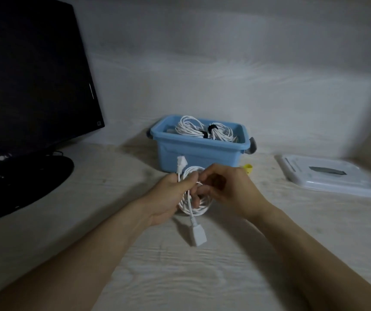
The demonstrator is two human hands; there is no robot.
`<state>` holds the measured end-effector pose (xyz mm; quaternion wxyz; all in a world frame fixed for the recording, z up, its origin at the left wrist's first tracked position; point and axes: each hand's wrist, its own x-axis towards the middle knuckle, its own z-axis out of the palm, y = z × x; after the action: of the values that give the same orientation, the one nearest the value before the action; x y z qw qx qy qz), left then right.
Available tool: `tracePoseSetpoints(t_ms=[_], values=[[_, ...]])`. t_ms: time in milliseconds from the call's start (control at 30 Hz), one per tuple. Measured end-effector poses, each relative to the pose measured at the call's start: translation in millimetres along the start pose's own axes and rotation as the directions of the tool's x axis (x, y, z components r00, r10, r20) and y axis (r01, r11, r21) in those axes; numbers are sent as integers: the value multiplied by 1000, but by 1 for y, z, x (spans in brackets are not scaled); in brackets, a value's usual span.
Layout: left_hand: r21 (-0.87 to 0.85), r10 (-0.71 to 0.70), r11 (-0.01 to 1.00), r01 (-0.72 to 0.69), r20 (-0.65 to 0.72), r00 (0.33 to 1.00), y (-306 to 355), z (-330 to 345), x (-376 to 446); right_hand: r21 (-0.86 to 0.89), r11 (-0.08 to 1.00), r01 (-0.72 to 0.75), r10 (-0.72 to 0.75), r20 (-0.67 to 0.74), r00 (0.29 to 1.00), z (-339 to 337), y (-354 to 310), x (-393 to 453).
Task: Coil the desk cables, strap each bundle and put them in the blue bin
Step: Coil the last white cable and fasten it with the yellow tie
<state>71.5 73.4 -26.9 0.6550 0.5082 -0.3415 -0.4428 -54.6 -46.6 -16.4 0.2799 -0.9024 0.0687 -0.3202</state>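
Centrally, a white cable coil [194, 205] is being held just above the pale desk surface [135, 254], in front of the blue bin [193, 151]. Thin cord, wound into several round loops. One end is sticking up past the knuckles with a white plug [181, 163]; the other is hanging down, ending in a blocky white socket [198, 236] that is lying near or on the desk. Left hand [168, 198] is gripping the loops, fingers curled round them. Right hand [227, 189] is meeting it at the coil, fingertips curled and pinching the cord.

Bin is sitting behind the hands, holding two white cable bundles [204, 130], each showing a black strap [212, 127]. A small yellow object [248, 169] is peeking out beside the bin, behind the right hand; what it is cannot be told. A white lid [330, 176] is lying flat to the right. A dark monitor [29, 86] is standing at left.
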Motion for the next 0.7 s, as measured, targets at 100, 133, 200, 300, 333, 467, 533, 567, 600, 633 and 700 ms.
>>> tracePoseSetpoints(t_ms=[100,133,200,300,333,467,533,567,600,633,700], values=[[39,-13,999,14,-35,999,-2,-4,-1,-44,996,-81,74,-144,987,12,6,-1],[29,-18,999,19,-29,999,-2,-4,-1,-31,991,-129,121,-189,974,15,8,-2],[3,-19,1000,19,36,999,-2,-2,-1,-2,977,-215,208,-240,948,17,10,-4],[5,-36,999,36,131,991,-1,1,-1,71,950,-302,310,-277,909,19,10,-8],[-7,-50,999,51,130,990,-1,2,-1,120,939,-322,344,-295,892,20,10,-8],[-18,-77,997,77,4,997,5,-1,-1,239,920,-311,367,-242,898,25,5,-8],[-16,-42,999,41,-53,998,9,-4,-2,240,920,-310,364,-226,904,18,4,-7],[-25,-26,999,24,-81,996,10,-5,-2,204,920,-333,380,-264,887,11,8,-6],[-34,-13,999,9,-105,994,11,-5,-2,131,919,-373,395,-314,863,2,15,-6],[-38,-3,999,-1,-122,993,11,-6,-1,29,903,-429,410,-357,839,-9,26,-6],[-40,16,999,-22,-150,989,9,-7,1,-169,821,-545,448,-399,800,-26,50,-8]])
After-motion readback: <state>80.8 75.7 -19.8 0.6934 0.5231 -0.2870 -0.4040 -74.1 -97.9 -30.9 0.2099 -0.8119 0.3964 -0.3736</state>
